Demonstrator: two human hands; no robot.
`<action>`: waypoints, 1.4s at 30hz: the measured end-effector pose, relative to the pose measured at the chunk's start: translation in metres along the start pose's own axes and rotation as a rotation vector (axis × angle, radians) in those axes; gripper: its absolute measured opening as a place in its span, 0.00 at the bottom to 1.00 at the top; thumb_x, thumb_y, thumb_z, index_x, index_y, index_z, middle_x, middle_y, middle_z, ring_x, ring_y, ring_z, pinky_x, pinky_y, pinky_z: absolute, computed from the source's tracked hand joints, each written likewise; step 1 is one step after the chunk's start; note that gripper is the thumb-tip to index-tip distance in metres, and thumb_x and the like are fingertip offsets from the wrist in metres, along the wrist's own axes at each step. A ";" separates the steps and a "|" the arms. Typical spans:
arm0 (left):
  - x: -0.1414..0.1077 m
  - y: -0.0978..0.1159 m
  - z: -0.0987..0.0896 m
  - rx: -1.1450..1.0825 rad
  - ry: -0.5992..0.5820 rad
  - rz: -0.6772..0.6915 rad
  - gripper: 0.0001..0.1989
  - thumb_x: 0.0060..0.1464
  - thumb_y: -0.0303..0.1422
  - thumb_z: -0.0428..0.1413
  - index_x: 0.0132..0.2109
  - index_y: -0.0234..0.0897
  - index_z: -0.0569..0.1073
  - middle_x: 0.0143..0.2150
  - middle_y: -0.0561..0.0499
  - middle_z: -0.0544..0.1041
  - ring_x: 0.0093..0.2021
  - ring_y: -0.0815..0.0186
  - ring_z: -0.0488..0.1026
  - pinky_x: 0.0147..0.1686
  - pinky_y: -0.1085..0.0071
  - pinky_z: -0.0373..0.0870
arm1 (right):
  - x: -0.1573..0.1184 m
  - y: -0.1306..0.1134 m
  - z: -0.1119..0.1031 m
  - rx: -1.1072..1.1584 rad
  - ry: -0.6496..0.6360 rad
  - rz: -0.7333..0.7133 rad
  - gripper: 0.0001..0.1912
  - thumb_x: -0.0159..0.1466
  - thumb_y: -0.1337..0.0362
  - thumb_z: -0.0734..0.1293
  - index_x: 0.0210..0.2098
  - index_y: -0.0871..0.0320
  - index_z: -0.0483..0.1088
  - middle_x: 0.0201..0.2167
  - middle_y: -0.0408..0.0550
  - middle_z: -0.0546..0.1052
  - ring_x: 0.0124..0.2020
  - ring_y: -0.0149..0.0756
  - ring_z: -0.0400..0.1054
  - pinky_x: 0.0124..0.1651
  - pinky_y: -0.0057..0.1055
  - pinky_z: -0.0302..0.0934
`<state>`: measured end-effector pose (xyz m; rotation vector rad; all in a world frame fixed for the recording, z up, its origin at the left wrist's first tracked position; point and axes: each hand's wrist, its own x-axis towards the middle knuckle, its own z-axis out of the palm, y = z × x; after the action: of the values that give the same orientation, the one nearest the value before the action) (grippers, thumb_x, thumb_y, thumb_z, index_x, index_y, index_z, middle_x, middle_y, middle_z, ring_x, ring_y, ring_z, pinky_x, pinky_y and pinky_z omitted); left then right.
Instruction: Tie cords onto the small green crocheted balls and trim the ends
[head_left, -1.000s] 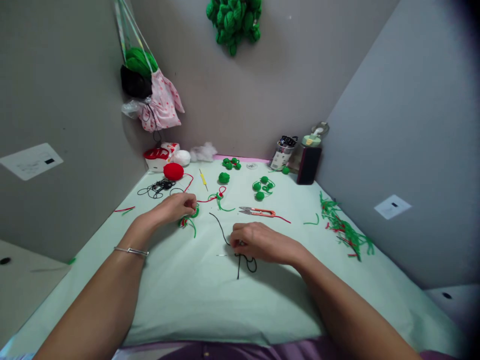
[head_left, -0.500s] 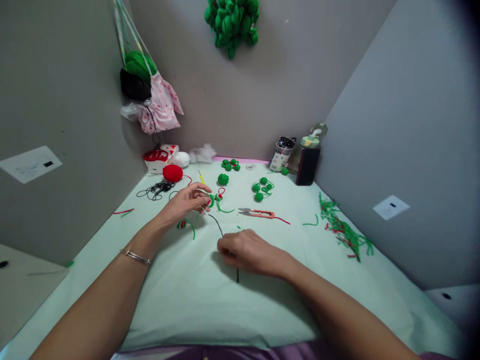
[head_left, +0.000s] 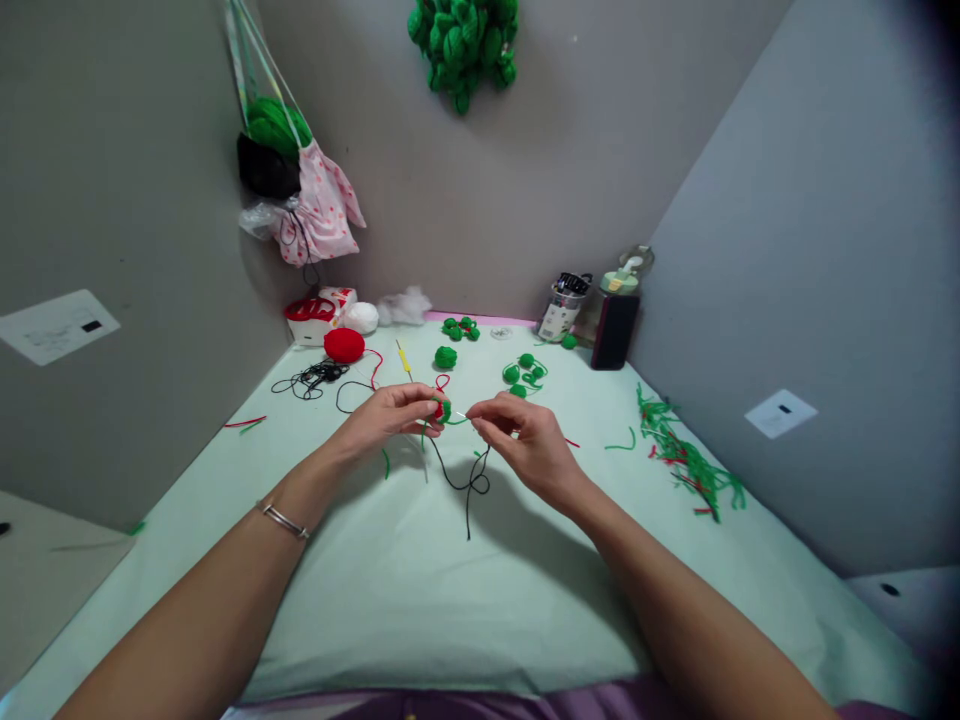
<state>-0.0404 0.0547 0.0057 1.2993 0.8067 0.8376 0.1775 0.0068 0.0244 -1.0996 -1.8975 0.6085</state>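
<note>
Between the fingertips of my left hand [head_left: 397,412] is a small green and red crocheted piece [head_left: 444,410], with green yarn tails hanging from it. My right hand [head_left: 525,432] pinches a thin silver needle [head_left: 460,415] whose tip reaches the piece's right side. A black yarn [head_left: 471,487] drops in a loop below both hands onto the cloth. Behind the left fingers stands a red yarn loop [head_left: 442,381]. The thread snips seen earlier are covered by my right hand.
Green balls [head_left: 511,373] and a green yarn ball [head_left: 445,358] lie beyond the hands. At left are a red yarn ball [head_left: 344,346], tangled black yarn [head_left: 309,380] and a yellow-handled crochet hook [head_left: 405,360]. Yarn scraps [head_left: 694,460] lie right; a phone [head_left: 615,332] stands at back.
My right hand has risen from the cloth to meet the left, now with the needle visible in its pinch. My left hand has moved right and nearer with the crocheted piece.
</note>
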 end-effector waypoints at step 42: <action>-0.002 0.000 0.012 -0.063 0.001 0.003 0.12 0.47 0.38 0.65 0.38 0.37 0.80 0.37 0.49 0.78 0.32 0.68 0.72 0.44 0.62 0.70 | 0.004 0.007 0.001 0.126 -0.046 0.163 0.08 0.63 0.62 0.67 0.32 0.59 0.74 0.26 0.44 0.73 0.26 0.29 0.61 0.29 0.27 0.54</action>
<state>-0.0306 0.0475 0.0068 1.2454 0.7735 0.8599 0.1789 0.0140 0.0209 -1.1742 -1.7929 0.8401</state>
